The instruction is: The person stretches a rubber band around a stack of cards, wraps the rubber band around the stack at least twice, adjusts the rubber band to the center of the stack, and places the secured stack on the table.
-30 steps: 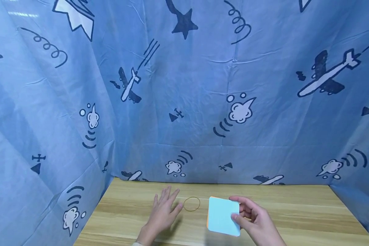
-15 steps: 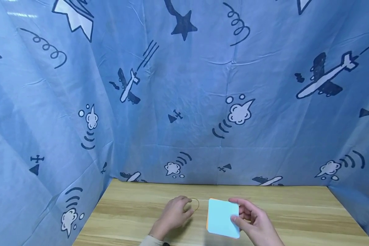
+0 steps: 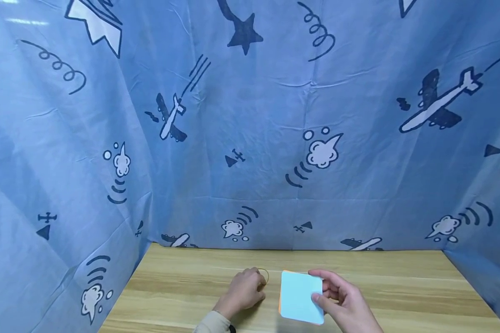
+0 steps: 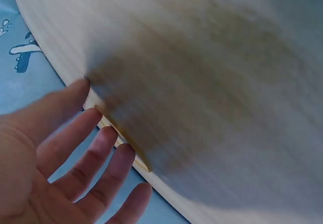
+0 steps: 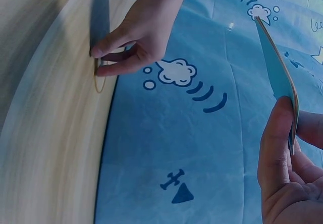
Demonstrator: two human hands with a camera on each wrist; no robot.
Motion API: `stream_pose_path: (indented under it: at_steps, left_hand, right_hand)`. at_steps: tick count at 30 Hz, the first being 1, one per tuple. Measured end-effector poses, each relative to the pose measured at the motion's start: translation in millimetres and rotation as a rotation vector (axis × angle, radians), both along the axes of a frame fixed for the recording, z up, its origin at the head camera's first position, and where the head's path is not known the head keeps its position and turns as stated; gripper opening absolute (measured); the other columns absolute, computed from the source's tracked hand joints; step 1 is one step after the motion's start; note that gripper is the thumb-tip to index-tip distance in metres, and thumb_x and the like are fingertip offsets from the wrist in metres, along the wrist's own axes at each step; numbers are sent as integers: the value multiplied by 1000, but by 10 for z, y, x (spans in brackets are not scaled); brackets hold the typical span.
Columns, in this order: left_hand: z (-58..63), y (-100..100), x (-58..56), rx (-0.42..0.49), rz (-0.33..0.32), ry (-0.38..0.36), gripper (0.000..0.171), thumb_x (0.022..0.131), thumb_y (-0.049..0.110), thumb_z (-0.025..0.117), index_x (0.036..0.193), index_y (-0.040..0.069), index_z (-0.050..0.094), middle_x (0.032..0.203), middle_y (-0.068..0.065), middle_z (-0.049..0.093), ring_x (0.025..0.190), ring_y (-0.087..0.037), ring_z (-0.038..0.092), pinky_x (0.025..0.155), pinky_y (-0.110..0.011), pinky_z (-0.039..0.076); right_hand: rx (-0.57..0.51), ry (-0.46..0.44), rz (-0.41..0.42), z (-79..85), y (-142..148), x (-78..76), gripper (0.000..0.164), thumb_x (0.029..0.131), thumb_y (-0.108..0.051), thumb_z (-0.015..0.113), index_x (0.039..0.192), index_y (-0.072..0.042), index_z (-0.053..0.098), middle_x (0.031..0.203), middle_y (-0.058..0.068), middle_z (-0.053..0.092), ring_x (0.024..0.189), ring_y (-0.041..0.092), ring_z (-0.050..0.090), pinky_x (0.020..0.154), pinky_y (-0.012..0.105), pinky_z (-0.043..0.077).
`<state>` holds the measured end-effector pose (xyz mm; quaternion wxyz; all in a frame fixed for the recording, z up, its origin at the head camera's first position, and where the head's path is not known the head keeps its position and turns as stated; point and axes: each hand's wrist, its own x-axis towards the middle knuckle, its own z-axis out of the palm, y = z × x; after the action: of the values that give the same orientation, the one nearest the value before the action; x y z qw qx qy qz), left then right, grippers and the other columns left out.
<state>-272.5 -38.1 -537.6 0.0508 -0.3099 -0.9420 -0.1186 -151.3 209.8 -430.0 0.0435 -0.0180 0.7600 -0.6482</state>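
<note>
A thin tan rubber band (image 3: 266,274) lies on the wooden table (image 3: 400,286). My left hand (image 3: 259,280) is curled over it, and in the right wrist view the thumb and a finger of my left hand (image 5: 98,60) pinch the rubber band (image 5: 99,85) against the wood. In the blurred left wrist view the fingers of my left hand (image 4: 88,100) reach down onto the band (image 4: 126,135). My right hand (image 3: 318,286) grips a small stack of square cards (image 3: 297,296), light blue on top and orange beneath, held tilted just above the table. My right hand's (image 5: 292,123) thumb clamps the edge of the cards (image 5: 275,62).
A blue cloth (image 3: 250,115) printed with planes, stars and clouds hangs as a wall behind the table and along both sides. Bare wood stretches to the right of the cards and to the left of my left hand.
My left hand slid right from beside the rubber band, its spread fingers curling down over the band and pinching it. My right hand with the cards barely moved.
</note>
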Motion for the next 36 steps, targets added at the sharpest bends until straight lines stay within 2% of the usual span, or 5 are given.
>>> stream_pose_path:
  at_steps: [6, 13, 22, 31, 36]
  left_hand:
    - [-25, 19, -58, 55, 37, 15, 13, 72, 12, 84, 74, 20, 75, 74, 11, 53, 68, -7, 52, 64, -25, 47]
    - [-41, 42, -126, 52, 62, 27, 26, 72, 8, 78, 57, 23, 62, 64, 14, 49, 60, -5, 47, 60, -26, 45]
    - [13, 17, -93, 37, 83, -3, 29, 74, 9, 73, 58, 23, 54, 61, 14, 46, 58, -6, 44, 61, -28, 40]
    - [224, -94, -110, 398, 90, -274, 14, 82, 7, 69, 77, 17, 62, 66, 13, 55, 59, -3, 49, 56, -22, 42]
    - [311, -104, -91, 658, 59, -518, 12, 90, 2, 67, 84, 10, 63, 72, 1, 69, 68, -23, 66, 55, -22, 41]
  right_hand:
    - [-12, 19, 22, 9, 10, 3, 55, 92, -6, 72, 140, 5, 50, 97, 16, 61, 81, 22, 62, 65, 32, 58]
    - [-5, 42, 39, 5, 6, 14, 54, 92, -7, 71, 140, 5, 50, 96, 16, 62, 81, 21, 62, 65, 33, 58]
    - [5, 21, 49, -35, -11, 11, 55, 92, -9, 72, 140, 6, 50, 93, 15, 62, 78, 20, 62, 66, 32, 57]
    - [1, 17, 31, -26, -16, 16, 55, 92, -10, 72, 141, 5, 50, 95, 15, 62, 80, 20, 62, 65, 33, 57]
    - [-2, 31, 42, -27, -13, 25, 54, 92, -9, 72, 140, 5, 50, 95, 15, 63, 80, 20, 62, 66, 33, 58]
